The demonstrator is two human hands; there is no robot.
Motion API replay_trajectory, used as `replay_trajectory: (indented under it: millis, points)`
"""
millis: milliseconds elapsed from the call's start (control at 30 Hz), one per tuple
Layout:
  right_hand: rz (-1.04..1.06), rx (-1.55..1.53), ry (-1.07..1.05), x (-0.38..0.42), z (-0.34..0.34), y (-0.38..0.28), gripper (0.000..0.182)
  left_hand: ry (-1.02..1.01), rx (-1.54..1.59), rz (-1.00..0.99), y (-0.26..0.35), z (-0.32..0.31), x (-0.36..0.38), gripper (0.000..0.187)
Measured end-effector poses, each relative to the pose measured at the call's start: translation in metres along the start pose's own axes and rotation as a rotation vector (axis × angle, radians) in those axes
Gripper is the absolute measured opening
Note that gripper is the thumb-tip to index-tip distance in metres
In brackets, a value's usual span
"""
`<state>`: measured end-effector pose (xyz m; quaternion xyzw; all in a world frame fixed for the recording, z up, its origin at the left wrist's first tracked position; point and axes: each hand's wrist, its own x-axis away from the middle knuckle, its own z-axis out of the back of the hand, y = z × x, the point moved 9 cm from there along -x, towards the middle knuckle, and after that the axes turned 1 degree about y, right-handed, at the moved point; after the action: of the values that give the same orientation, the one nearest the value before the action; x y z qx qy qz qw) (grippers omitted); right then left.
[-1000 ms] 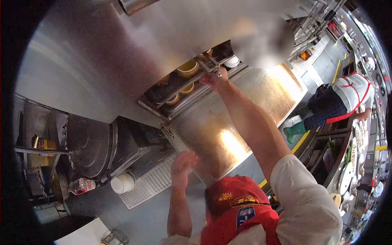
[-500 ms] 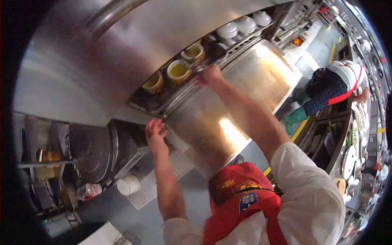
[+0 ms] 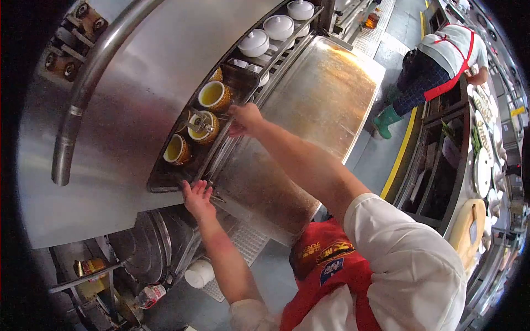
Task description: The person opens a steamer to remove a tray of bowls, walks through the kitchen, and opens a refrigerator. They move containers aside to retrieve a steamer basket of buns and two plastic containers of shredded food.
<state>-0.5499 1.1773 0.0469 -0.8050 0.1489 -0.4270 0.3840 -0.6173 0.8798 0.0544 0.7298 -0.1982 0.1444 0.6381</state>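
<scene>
A dark metal tray (image 3: pixel 165 180) juts out of a steel steamer cabinet (image 3: pixel 121 110). On it stand three brown bowls of yellow liquid (image 3: pixel 213 95), (image 3: pixel 203 128), (image 3: pixel 176 149). A metal clip (image 3: pixel 196 122) lies across the middle bowl. My left hand (image 3: pixel 196 199) grips the tray's near corner. My right hand (image 3: pixel 246 118) holds the tray's front edge beside the middle bowl. White lidded bowls (image 3: pixel 254 42) sit on a rack further along inside the cabinet.
The cabinet's steel door (image 3: pixel 314 94) hangs open below my right arm. A co-worker in a white top and red apron straps (image 3: pixel 441 49) bends over at the far right. Shelves with plates (image 3: pixel 479 165) line the right side. A white cup (image 3: pixel 199 273) and a bottle (image 3: pixel 148 296) lie low on the left.
The tray has slid further out and three bowls now show fully. My left hand rose from mid-air to the tray's corner. My right hand shifted along the front edge.
</scene>
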Motion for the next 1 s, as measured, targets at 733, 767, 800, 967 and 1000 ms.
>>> replay_trajectory:
  millis: [733,767,800,967,1000]
  points:
    - [0.151,0.088,0.034,0.001,0.002,-0.006,0.031,0.144,0.183,-0.031,-0.012,-0.005,-0.006,0.035]
    - [0.142,0.119,0.032,-0.002,0.005,-0.005,0.031,0.160,0.148,-0.032,-0.011,-0.004,-0.005,0.031]
    - [0.128,0.147,0.036,-0.005,0.008,-0.002,0.032,0.175,0.107,-0.029,-0.011,-0.003,-0.006,0.028]
    - [0.124,0.002,-0.014,-0.004,0.011,-0.007,0.031,0.095,0.142,0.041,-0.016,0.003,-0.022,0.018]
    - [0.091,0.004,-0.010,-0.007,0.016,-0.003,0.033,0.088,0.166,0.057,-0.017,-0.002,-0.021,0.018]
